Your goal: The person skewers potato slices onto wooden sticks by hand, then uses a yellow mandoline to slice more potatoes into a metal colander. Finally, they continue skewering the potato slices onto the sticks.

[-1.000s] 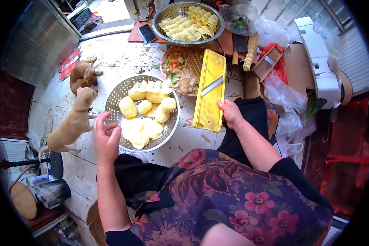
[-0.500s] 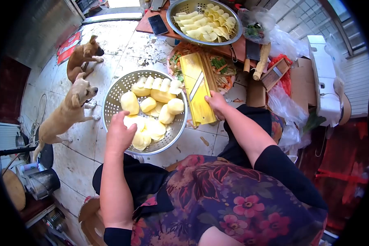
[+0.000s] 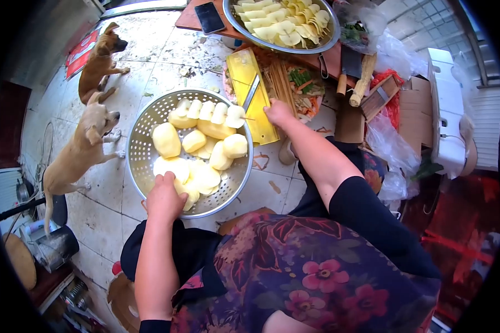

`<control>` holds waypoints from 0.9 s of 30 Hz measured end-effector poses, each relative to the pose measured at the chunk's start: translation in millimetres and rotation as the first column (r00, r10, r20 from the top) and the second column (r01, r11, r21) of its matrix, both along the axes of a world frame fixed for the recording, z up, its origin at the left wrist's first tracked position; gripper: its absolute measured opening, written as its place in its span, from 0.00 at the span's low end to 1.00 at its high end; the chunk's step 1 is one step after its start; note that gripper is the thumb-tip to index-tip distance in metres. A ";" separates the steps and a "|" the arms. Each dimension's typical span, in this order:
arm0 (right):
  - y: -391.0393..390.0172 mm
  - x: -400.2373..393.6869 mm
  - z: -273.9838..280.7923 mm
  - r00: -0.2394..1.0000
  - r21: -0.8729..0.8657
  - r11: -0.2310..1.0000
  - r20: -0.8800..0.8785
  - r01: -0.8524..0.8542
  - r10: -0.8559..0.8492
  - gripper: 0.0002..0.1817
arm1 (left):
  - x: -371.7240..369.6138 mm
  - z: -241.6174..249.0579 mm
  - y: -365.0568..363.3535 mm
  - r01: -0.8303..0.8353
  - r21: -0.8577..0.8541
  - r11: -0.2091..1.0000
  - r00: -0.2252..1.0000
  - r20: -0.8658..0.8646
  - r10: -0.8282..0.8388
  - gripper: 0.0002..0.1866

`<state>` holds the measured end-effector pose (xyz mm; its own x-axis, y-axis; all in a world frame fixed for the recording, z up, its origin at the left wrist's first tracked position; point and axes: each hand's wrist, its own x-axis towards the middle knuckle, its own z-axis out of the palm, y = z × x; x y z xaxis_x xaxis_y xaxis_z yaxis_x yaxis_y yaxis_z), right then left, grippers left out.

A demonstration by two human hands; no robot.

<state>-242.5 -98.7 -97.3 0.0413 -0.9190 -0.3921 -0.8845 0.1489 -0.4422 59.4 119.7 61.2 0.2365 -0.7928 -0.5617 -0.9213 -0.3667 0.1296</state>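
Observation:
A metal colander (image 3: 141, 119) holds several peeled potatoes (image 3: 166, 140), a pile of thin potato slices (image 3: 201, 175) and a row of slices on a skewer (image 3: 206, 111). Over its lower left part, my left hand (image 3: 165, 195) touches the slices, fingers closed on something I cannot make out. My right hand (image 3: 279, 113) grips the edge of a yellow slicer (image 3: 255, 102), which leans at the colander's right side. Beside the slicer lies a bundle of wooden skewers (image 3: 281, 83).
A bowl of skewered slices (image 3: 337, 28) and a phone (image 3: 209, 18) rest on a red-brown board. Two dogs (image 3: 76, 145) are at the left. Vegetable scraps (image 3: 305, 89), a cleaver (image 3: 350, 62) and a white foam box (image 3: 449, 111) are at the right.
My left hand has moved down onto the slices and its fingers have drawn together. The slicer and my right hand have shifted left toward the colander. The view has shifted slightly.

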 end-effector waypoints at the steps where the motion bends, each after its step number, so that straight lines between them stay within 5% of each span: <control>1: 1.7 -0.7 -1.7 1.000 -0.078 0.997 0.022 0.024 -0.023 0.22 | -0.9 1.1 -0.8 -0.005 -0.003 1.000 1.000 -0.004 0.005 0.27; 5: 3.8 -7.3 29.1 0.977 0.019 0.983 0.110 0.184 -0.185 0.23 | -1.6 0.6 -3.6 -0.003 0.007 1.000 1.000 -0.008 0.003 0.26; 11: -12.6 -67.6 -6.5 0.953 -0.233 0.934 -0.070 0.271 -0.294 0.23 | -4.0 1.8 -7.5 -0.003 0.018 1.000 1.000 -0.002 0.003 0.24; 15: -2.2 -68.6 15.7 0.966 -0.232 0.957 -0.147 0.175 -0.213 0.27 | -2.4 -0.1 -6.0 -0.035 -0.020 0.999 0.999 -0.015 0.035 0.23; 17: 3.7 -53.6 39.9 0.966 -0.071 0.985 -0.195 0.157 -0.168 0.30 | -2.1 -0.3 -6.6 -0.031 -0.025 0.999 0.999 -0.018 0.031 0.23; 27: -5.2 -37.0 32.5 0.937 -0.067 0.995 -0.338 0.070 -0.089 0.33 | -1.3 -2.4 -8.5 0.005 -0.007 1.000 1.000 -0.002 -0.005 0.23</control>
<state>-279.5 -103.9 -64.8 -0.1599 -0.9337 -0.3204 -0.9697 0.2094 -0.1261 58.2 111.2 58.8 0.2317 -0.7981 -0.5563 -0.9229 -0.3611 0.1337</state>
